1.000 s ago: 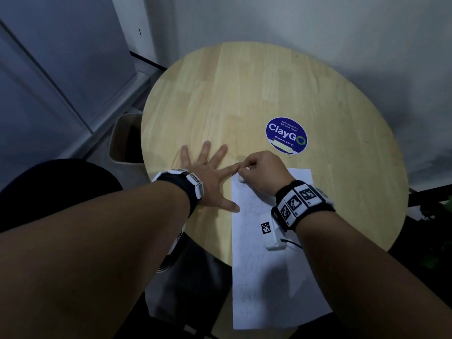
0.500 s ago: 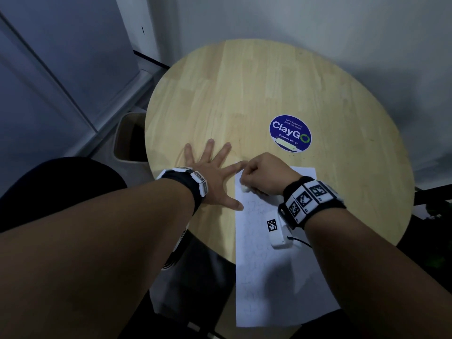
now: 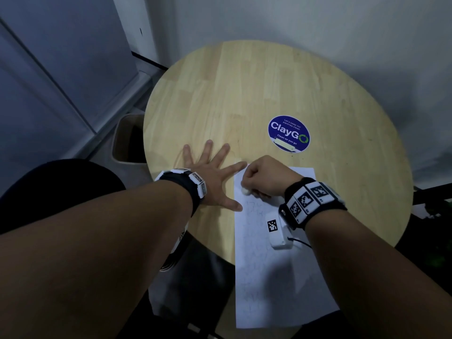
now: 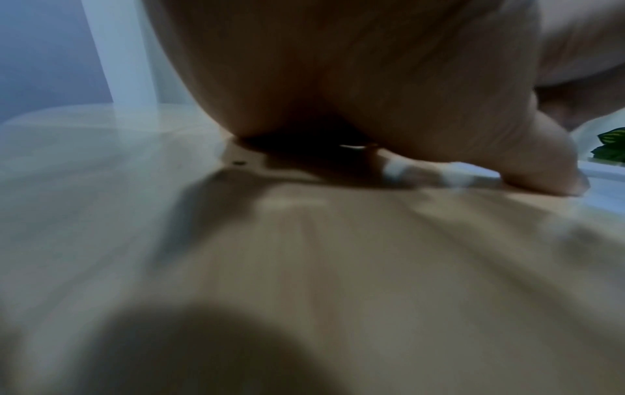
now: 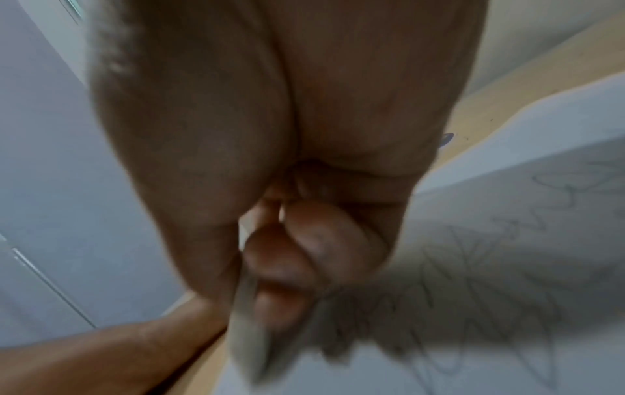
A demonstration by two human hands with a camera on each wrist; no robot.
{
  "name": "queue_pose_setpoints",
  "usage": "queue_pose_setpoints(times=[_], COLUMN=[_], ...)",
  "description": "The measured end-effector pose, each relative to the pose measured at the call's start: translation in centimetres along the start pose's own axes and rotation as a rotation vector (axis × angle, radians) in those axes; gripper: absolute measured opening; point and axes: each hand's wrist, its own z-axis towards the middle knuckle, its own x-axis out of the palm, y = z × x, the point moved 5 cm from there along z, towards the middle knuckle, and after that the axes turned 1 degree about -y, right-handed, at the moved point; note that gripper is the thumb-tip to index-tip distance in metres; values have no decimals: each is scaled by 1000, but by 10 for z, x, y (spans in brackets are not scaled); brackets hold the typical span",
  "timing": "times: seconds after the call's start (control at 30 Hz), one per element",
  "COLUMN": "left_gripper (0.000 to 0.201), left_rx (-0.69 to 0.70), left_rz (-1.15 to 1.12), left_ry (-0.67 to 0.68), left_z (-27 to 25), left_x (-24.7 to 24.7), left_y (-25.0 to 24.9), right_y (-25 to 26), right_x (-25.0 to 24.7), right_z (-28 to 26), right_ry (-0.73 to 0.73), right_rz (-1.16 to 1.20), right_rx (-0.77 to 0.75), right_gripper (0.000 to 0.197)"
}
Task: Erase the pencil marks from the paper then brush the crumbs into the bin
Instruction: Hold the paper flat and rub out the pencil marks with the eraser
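Observation:
A white sheet of paper with faint pencil scribbles lies on the round wooden table and overhangs its near edge. My right hand grips a white eraser and presses it on the paper's upper left part; the right wrist view shows the eraser blurred under curled fingers. My left hand lies flat with fingers spread on the table, and its thumb and forefinger touch the paper's left edge. A beige bin stands on the floor left of the table.
A round blue ClayGo sticker is stuck on the table beyond my right hand. A dark chair seat sits at the near left. Grey walls close in behind the table. A green plant leaf shows at the far right.
My right hand has drawn the eraser a short way toward me, down the paper's left edge. The left hand stays flat in place.

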Motion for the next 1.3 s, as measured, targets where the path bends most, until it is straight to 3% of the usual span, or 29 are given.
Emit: queue_pose_setpoints(times=[0.07, 0.17, 0.2, 0.3, 0.33, 0.37, 0.47, 0.5, 0.63, 0.77, 0.8, 0.9, 0.93, 1.03, 1.07, 1.2, 1.3], left_gripper=[124, 124, 124, 124, 124, 124, 123, 123, 123, 124, 124, 125, 125, 125, 125, 125, 125], left_rx=[0, 1, 1, 1, 1, 2, 3, 3, 2, 2, 2, 2, 3, 4, 4, 11, 9], left_rz=[7, 17, 16, -1, -1, 2, 8, 6, 0, 13, 10, -1, 2, 13, 13, -5, 9], left_ry=[5, 10, 9, 4, 3, 4, 11, 14, 16, 14, 15, 10, 9, 8, 7, 3, 5], left_z=[0, 0, 0, 0, 0, 0, 0, 0, -1, 1, 1, 1, 1, 2, 3, 1, 2], left_x=[0, -1, -1, 0, 0, 0, 0, 0, 0, 0, 1, 1, 1, 1, 2, 1, 1], left_y=[0, -1, -1, 0, 1, 1, 0, 0, 0, 0, 0, 1, 1, 0, 0, 1, 0], right_y=[0, 6, 6, 3, 3, 3, 7, 6, 3, 8, 6, 3, 3, 10, 11, 11, 12], right_x=[0, -12, -13, -1, 0, -2, -13, -13, -1, -9, -7, 7, 7, -5, -4, 13, 2], right_z=[-1, 2, 3, -3, -4, -1, 3, 3, -5, 3, 3, -3, -3, 1, 1, -7, 0], right_ry=[38, -247, -257, 36, 70, 33, -257, -262, 33, -270, -261, 13, 26, -191, -203, 67, -156], right_rz=[8, -8, -18, -13, -19, -10, -46, -51, -17, 4, 16, 56, 60, 64, 56, 54, 81], right_rx=[7, -81, -80, 7, 16, 6, -86, -84, 14, -73, -67, 6, 8, -40, -46, -13, -58], right_gripper=[10, 11, 11, 10, 10, 11, 13, 12, 10, 11, 11, 10, 11, 11, 12, 16, 15])
